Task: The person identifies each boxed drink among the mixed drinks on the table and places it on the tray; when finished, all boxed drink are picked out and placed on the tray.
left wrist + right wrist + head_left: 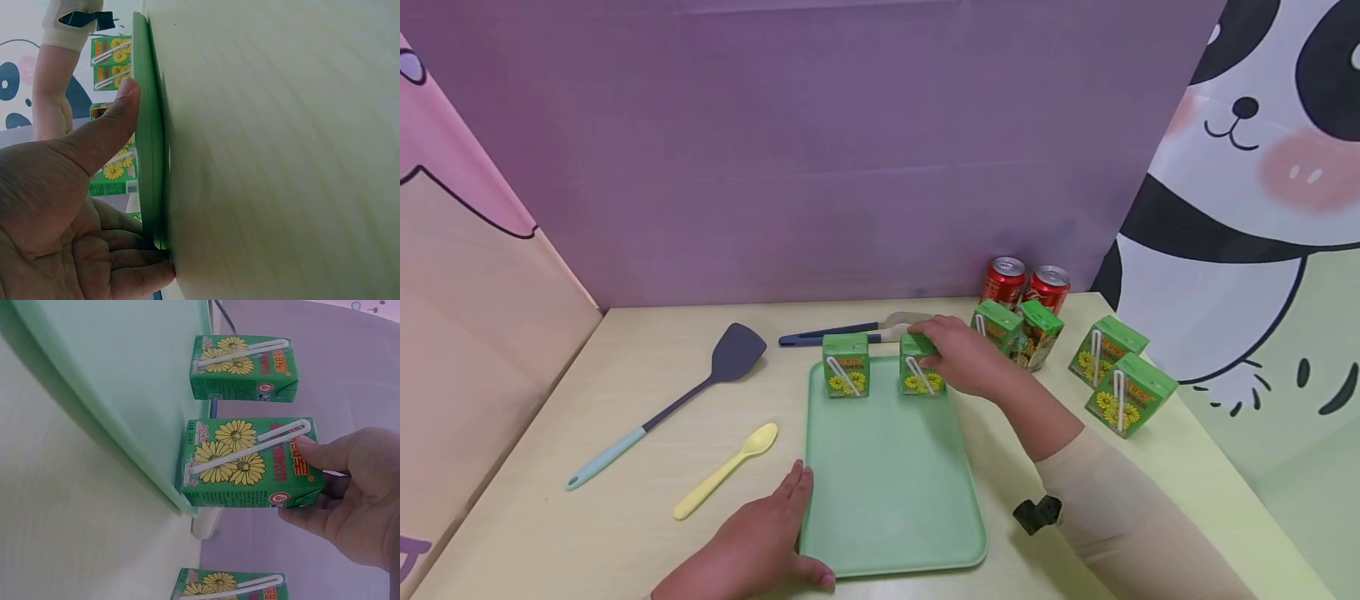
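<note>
My right hand (967, 356) grips a green drink carton (244, 465) by its upper end, thumb on the front with the straw and fingers behind. That carton stands upright at the far right corner of a light green tray (891, 475). Another drink carton (847, 367) stands on the tray's far left part, a gap between the two. At the tray's near left, my left hand (760, 533) lies against the edge, fingers extended along the side and thumb spread at the corner; in the left wrist view, the thumb (119, 119) touches the rim.
Two red cans (1004, 282) stand at the back right behind two more drink cartons (997, 325). Further right is another pair of cartons (1122, 396). A dark spatula (737, 354) and a yellow spoon (726, 471) lie left of the tray. Two dark-handled utensils (831, 335) lie behind it.
</note>
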The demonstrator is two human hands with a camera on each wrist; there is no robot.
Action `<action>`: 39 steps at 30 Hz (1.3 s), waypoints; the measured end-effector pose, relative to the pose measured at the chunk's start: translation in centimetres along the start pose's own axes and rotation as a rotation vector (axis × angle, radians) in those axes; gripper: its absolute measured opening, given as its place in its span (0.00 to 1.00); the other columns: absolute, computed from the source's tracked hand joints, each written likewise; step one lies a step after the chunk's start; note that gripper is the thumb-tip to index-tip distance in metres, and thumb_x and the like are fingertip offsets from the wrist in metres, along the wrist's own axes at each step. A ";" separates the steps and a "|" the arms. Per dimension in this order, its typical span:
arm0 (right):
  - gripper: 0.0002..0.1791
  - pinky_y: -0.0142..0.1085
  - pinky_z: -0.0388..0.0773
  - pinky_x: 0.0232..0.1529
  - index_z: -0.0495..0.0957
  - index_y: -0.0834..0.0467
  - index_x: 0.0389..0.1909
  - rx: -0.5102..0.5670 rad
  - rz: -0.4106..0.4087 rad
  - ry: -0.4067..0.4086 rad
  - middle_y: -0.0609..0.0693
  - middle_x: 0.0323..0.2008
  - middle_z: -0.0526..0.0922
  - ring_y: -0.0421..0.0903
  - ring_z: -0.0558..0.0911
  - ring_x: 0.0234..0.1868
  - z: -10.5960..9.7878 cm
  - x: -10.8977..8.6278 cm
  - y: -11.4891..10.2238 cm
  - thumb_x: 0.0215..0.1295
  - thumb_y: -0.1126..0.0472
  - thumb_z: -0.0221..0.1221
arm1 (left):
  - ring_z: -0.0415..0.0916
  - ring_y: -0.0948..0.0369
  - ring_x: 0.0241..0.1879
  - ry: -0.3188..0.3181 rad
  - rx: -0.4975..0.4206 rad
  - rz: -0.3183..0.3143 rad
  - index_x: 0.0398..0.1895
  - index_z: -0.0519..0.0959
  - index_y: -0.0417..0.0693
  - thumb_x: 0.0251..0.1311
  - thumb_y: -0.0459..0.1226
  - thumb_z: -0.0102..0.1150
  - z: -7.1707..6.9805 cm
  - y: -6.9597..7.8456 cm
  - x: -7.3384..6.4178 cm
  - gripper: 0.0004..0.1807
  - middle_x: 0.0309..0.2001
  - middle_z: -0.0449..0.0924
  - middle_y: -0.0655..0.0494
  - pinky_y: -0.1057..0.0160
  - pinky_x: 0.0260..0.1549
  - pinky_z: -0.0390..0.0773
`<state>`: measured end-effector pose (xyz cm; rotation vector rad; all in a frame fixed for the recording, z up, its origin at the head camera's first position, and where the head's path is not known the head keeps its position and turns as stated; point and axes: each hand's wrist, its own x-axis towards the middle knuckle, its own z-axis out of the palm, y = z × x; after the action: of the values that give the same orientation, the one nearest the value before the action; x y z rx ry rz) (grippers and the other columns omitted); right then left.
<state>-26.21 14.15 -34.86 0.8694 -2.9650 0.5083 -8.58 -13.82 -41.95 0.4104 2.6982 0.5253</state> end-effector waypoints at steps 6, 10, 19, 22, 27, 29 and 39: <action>0.29 0.52 0.69 0.64 0.69 0.60 0.66 0.041 -0.010 -0.036 0.58 0.62 0.74 0.58 0.70 0.65 0.6 0.8 0.2 0.65 0.62 0.63 | 0.67 0.42 0.66 0.014 0.004 0.009 0.76 0.51 0.35 0.34 0.68 0.71 0.1 0.0 -0.1 0.71 0.77 0.48 0.38 0.43 0.57 0.74; 0.29 0.52 0.69 0.64 0.69 0.60 0.67 0.063 -0.009 -0.030 0.58 0.63 0.73 0.58 0.70 0.65 0.8 1.1 0.6 0.65 0.62 0.63 | 0.67 0.42 0.66 0.004 0.012 0.002 0.76 0.51 0.36 0.34 0.69 0.70 0.0 0.0 0.0 0.72 0.77 0.47 0.39 0.44 0.57 0.74; 0.29 0.53 0.67 0.66 0.69 0.59 0.67 0.091 -0.027 -0.033 0.58 0.64 0.72 0.58 0.69 0.67 0.8 1.1 0.9 0.65 0.62 0.63 | 0.67 0.42 0.66 -0.008 0.006 -0.008 0.76 0.52 0.36 0.34 0.68 0.71 -0.1 0.1 0.0 0.71 0.77 0.48 0.39 0.43 0.57 0.74; 0.31 0.54 0.66 0.67 0.67 0.57 0.68 0.102 -0.018 -0.050 0.57 0.65 0.72 0.58 0.68 0.67 0.4 1.0 1.2 0.66 0.57 0.63 | 0.66 0.42 0.66 -0.009 0.006 -0.008 0.76 0.51 0.36 0.34 0.68 0.71 -0.1 0.1 0.0 0.71 0.77 0.48 0.39 0.43 0.57 0.74; 0.34 0.55 0.66 0.66 0.64 0.56 0.71 0.119 0.049 -0.024 0.56 0.66 0.70 0.56 0.68 0.67 -1.4 0.5 2.1 0.70 0.45 0.57 | 0.67 0.42 0.66 -0.014 0.010 -0.009 0.76 0.52 0.36 0.34 0.68 0.71 -0.2 0.1 0.1 0.71 0.77 0.48 0.38 0.44 0.56 0.74; 0.34 0.55 0.66 0.66 0.64 0.56 0.71 0.111 0.085 0.007 0.56 0.67 0.69 0.56 0.69 0.67 -2.3 0.4 2.7 0.71 0.43 0.54 | 0.67 0.42 0.66 -0.014 0.012 -0.009 0.76 0.52 0.36 0.34 0.68 0.71 -0.2 0.1 0.1 0.71 0.77 0.48 0.39 0.44 0.56 0.74; 0.33 0.58 0.70 0.61 0.66 0.60 0.67 -0.018 0.323 0.112 0.61 0.63 0.72 0.61 0.70 0.64 -4.6 -0.2 5.9 0.67 0.48 0.60 | 0.68 0.42 0.65 -0.019 -0.005 -0.022 0.76 0.50 0.36 0.34 0.67 0.72 -0.1 0.2 0.1 0.71 0.77 0.47 0.40 0.43 0.57 0.74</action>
<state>-29.47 20.37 -32.32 0.3450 -3.0098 0.5163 -8.72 -13.66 -41.80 0.3824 2.6792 0.5190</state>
